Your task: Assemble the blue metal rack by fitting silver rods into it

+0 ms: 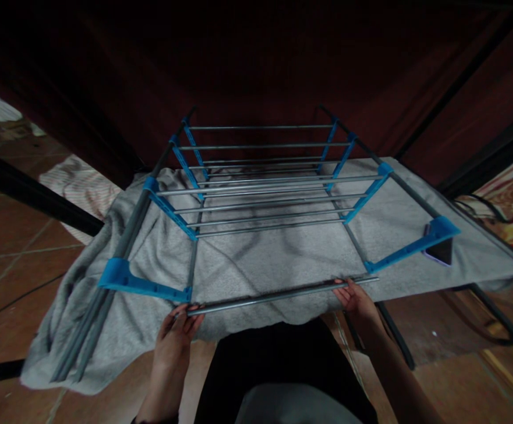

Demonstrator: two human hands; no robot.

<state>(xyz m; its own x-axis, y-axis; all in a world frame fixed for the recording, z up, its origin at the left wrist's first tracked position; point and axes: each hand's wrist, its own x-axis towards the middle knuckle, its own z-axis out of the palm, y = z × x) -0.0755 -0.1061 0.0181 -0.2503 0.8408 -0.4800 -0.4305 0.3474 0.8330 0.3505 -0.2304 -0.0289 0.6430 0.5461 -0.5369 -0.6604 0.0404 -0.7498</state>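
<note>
A thin grey metal rod (278,296) spans the front of a partly built rack (269,189) with blue plastic brackets and grey tubes. My left hand (181,325) grips the rod's left end, close to the front left blue bracket (144,284). Farther right, my right hand (354,299) pinches the rod a little short of its other end, near the front right blue bracket (415,246). Several parallel rods cross between the brackets farther back. At this height the rod lies low over the cloth; whether it touches the brackets, I cannot tell.
A grey blanket (274,259) covers the low table under the rack. A dark phone (440,252) lies by the right bracket. Loose grey tubes (82,335) rest at the left front. Black metal legs (495,312) stand below right, and a dark red panel (256,65) closes the back.
</note>
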